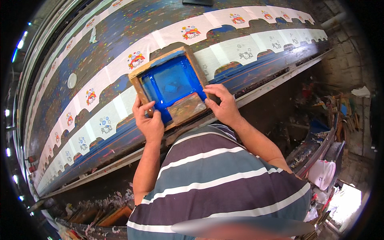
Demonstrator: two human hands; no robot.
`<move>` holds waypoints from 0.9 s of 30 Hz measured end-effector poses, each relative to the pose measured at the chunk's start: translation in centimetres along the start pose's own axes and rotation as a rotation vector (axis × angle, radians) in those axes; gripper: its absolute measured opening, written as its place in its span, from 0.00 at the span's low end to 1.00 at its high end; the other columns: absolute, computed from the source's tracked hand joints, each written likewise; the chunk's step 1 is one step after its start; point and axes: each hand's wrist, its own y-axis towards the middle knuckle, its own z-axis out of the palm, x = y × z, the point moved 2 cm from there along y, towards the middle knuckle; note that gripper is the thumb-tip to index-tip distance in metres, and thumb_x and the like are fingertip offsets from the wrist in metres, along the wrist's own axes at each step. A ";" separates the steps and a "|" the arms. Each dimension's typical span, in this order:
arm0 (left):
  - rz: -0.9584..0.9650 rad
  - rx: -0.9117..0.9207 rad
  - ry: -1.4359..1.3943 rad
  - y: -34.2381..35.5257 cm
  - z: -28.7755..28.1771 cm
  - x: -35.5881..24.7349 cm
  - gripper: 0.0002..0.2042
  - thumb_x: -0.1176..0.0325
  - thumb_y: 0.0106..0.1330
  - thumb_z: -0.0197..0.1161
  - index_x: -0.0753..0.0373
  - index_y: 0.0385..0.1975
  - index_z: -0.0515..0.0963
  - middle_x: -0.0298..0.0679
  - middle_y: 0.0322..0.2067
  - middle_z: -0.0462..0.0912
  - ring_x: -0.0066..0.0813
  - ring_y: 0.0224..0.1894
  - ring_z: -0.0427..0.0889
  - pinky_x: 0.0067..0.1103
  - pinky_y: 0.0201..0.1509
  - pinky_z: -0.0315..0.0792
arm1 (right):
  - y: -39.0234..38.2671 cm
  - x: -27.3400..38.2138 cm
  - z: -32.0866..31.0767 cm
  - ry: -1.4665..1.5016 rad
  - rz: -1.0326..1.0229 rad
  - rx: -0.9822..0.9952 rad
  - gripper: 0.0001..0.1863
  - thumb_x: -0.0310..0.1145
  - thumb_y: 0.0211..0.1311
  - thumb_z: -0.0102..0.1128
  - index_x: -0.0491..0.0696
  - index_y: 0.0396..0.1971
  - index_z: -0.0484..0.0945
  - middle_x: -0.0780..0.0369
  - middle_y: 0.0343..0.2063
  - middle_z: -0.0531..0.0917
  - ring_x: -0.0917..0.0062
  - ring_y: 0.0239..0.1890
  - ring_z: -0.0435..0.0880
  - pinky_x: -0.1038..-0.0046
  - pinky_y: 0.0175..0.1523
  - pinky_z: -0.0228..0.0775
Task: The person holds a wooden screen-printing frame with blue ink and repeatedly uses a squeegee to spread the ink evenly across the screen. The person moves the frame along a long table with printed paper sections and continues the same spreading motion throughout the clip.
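Note:
My left hand (150, 120) and my right hand (220, 104) grip opposite sides of a square wooden screen frame (158, 58) over the nearer row of white fabric pieces (250, 54). The mesh inside (170, 80) is coated in bright blue ink. A paint-stained wooden board (186, 108) lies across the frame's near end, close to my right thumb. On the nearer pieces are blue and grey line prints (106, 125); the row behind (168, 34) carries colourful cartoon prints. Whether the frame rests flat on the fabric is hard to tell.
The long paint-speckled table (112, 36) slants across the view, with a metal rail (280, 74) along its near edge. A white round lid (72, 81) and a dark flat object (197, 2) lie on it. At right are a white bucket (322, 174) and cluttered scraps (320, 128).

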 end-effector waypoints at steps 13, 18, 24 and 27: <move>-0.203 0.009 -0.206 -1.7 10.5 0.5 0.17 0.89 0.63 0.69 0.65 0.50 0.90 0.57 0.85 0.68 0.44 0.82 0.77 0.32 0.79 0.74 | 1.5 -6.3 -11.1 0.049 -0.088 0.056 0.20 0.21 0.69 0.75 0.44 0.59 0.90 0.52 0.62 0.89 0.55 0.68 0.87 0.56 0.74 0.79; -0.285 0.005 -0.208 -1.7 10.3 0.3 0.18 0.90 0.62 0.70 0.64 0.49 0.90 0.54 0.86 0.69 0.36 0.77 0.81 0.28 0.75 0.77 | 1.7 -4.9 -10.9 0.001 -0.322 0.133 0.21 0.21 0.63 0.79 0.46 0.56 0.90 0.54 0.61 0.89 0.52 0.67 0.87 0.53 0.71 0.80; -0.293 0.013 -0.168 -1.9 10.5 -0.2 0.15 0.89 0.64 0.70 0.63 0.46 0.90 0.52 0.84 0.71 0.36 0.77 0.82 0.27 0.72 0.79 | 2.0 -3.8 -8.0 -0.144 -0.486 0.248 0.18 0.24 0.63 0.75 0.48 0.54 0.92 0.59 0.59 0.88 0.58 0.68 0.85 0.53 0.71 0.78; -0.302 0.014 -0.157 -1.9 10.7 -0.5 0.14 0.89 0.64 0.70 0.63 0.44 0.90 0.52 0.83 0.73 0.37 0.77 0.82 0.28 0.71 0.79 | 2.6 -3.1 -7.4 -0.205 -0.534 0.284 0.17 0.24 0.64 0.72 0.47 0.53 0.92 0.60 0.59 0.88 0.59 0.67 0.85 0.54 0.70 0.78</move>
